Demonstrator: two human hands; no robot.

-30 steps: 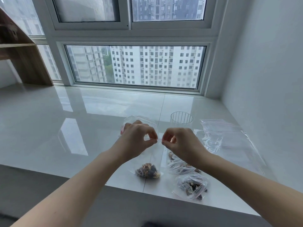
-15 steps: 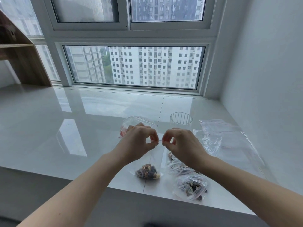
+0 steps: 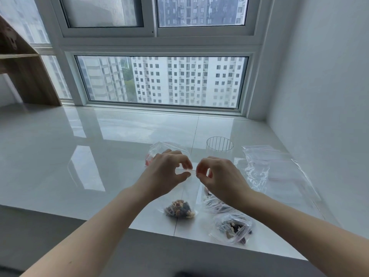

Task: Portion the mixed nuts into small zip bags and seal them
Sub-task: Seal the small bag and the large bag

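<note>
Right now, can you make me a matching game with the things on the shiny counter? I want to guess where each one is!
Things:
1. held nut bag
2. ribbed clear cup
3. flat empty bags
4. sealed nut bag

Places:
A. nearest the counter's front edge, on the right
B. spread out by the right wall
C. hanging from both hands' pinch
D. standing behind the right hand

Pairs: 1-C, 2-D, 3-B, 4-A
</note>
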